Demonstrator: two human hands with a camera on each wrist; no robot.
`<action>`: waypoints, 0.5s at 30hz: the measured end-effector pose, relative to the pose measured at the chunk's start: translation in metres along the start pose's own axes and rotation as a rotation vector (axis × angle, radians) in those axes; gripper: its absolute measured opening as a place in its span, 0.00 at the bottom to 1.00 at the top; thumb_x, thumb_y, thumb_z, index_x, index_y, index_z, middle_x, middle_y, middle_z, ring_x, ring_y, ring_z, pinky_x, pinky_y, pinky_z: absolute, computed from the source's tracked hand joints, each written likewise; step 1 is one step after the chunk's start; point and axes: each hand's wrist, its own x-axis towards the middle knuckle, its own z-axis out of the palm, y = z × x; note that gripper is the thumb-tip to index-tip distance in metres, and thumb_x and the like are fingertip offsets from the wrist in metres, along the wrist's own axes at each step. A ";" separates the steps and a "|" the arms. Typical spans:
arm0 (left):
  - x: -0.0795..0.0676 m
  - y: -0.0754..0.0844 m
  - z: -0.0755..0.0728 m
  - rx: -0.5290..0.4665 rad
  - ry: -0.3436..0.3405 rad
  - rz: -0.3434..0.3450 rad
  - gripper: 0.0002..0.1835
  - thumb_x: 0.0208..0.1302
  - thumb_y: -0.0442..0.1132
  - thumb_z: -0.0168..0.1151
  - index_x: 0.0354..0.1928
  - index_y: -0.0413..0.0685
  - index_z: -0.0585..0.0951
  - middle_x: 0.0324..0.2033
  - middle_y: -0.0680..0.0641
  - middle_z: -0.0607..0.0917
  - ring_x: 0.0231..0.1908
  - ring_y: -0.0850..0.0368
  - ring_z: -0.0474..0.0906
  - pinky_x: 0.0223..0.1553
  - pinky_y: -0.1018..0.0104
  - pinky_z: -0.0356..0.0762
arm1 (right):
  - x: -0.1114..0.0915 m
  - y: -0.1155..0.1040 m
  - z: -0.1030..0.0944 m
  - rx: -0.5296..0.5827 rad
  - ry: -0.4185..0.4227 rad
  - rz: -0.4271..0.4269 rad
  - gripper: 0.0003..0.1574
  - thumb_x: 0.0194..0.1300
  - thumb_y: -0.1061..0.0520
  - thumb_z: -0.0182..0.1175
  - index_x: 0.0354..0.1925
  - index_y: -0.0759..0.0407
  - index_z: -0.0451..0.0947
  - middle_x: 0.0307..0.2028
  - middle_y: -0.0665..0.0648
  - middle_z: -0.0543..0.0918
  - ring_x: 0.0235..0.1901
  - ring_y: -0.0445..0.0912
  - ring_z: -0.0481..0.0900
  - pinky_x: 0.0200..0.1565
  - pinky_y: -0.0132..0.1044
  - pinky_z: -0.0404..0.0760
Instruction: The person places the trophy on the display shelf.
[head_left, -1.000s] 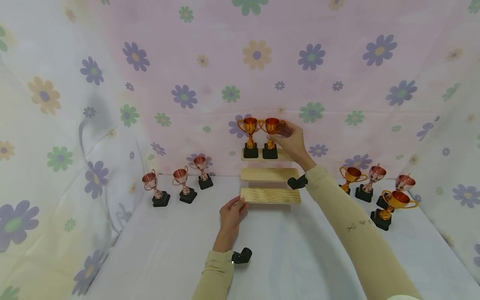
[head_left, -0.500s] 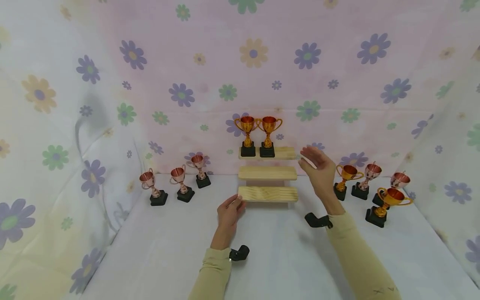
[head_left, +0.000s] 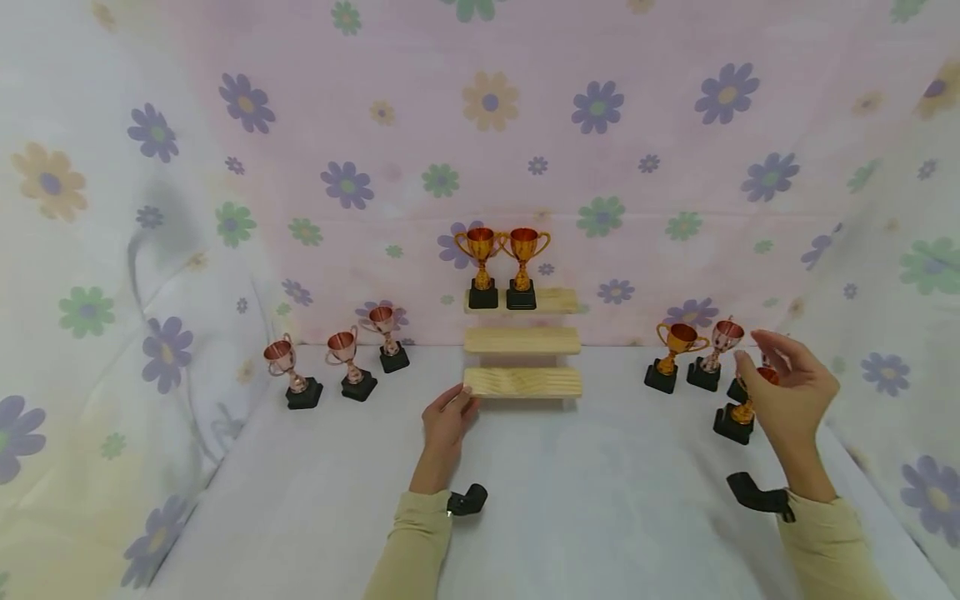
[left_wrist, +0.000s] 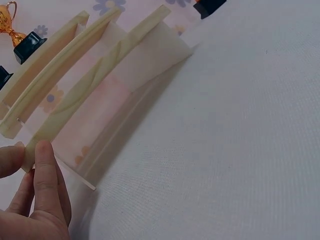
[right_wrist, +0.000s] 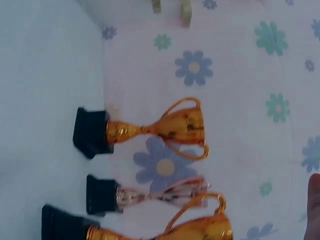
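Observation:
The left hand [head_left: 446,425] pinches the left end of the lowest plank of a three-step wooden shelf [head_left: 522,382]; in the left wrist view its thumb lies over the plank [left_wrist: 75,100] and fingers under it. Two gold trophies [head_left: 480,242] with black bases stand side by side on the top step, toward its left. At the right, the right hand [head_left: 797,392] holds nothing, fingers apart and bent, overlapping a front gold trophy [head_left: 742,412] and a pink one behind. The right wrist view shows that gold trophy [right_wrist: 205,229] low in frame and one fingertip at the right edge.
Another gold trophy [head_left: 681,337] and a pink trophy [head_left: 726,336] stand left of the right hand. Three pink trophies [head_left: 342,348] stand on the white cloth [head_left: 570,500] at the left. Flowered fabric [head_left: 555,117] hangs behind and on both sides.
The right hand has let go of the right-hand gold trophy on the top step and moved right and down to the trophies there. The left hand keeps its hold on the shelf.

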 end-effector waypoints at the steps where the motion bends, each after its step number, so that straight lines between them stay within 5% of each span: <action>1: 0.000 0.001 -0.001 -0.004 0.000 0.002 0.20 0.71 0.29 0.63 0.61 0.27 0.77 0.45 0.41 0.81 0.37 0.60 0.83 0.45 0.70 0.87 | 0.000 0.003 -0.008 -0.016 0.033 -0.004 0.22 0.50 0.83 0.65 0.47 0.81 0.81 0.43 0.49 0.86 0.48 0.41 0.83 0.56 0.25 0.81; 5: 0.001 0.002 -0.003 -0.019 0.015 0.003 0.19 0.70 0.29 0.63 0.60 0.26 0.77 0.42 0.42 0.81 0.36 0.60 0.83 0.43 0.71 0.87 | -0.010 0.017 -0.033 -0.128 0.159 0.032 0.27 0.51 0.78 0.69 0.53 0.74 0.82 0.48 0.45 0.82 0.54 0.42 0.78 0.61 0.28 0.78; 9: 0.002 -0.002 -0.002 -0.017 0.006 0.008 0.19 0.70 0.29 0.63 0.59 0.25 0.77 0.40 0.43 0.82 0.35 0.61 0.83 0.43 0.71 0.87 | -0.027 0.032 -0.044 -0.216 0.237 0.192 0.34 0.56 0.70 0.72 0.61 0.61 0.77 0.55 0.42 0.76 0.59 0.40 0.71 0.64 0.27 0.75; 15: 0.003 -0.004 -0.001 0.001 0.004 0.011 0.20 0.71 0.30 0.63 0.61 0.27 0.76 0.44 0.41 0.82 0.37 0.60 0.83 0.44 0.72 0.87 | -0.047 0.052 -0.040 -0.204 0.219 0.374 0.39 0.64 0.66 0.68 0.70 0.57 0.67 0.60 0.46 0.71 0.62 0.41 0.67 0.69 0.30 0.72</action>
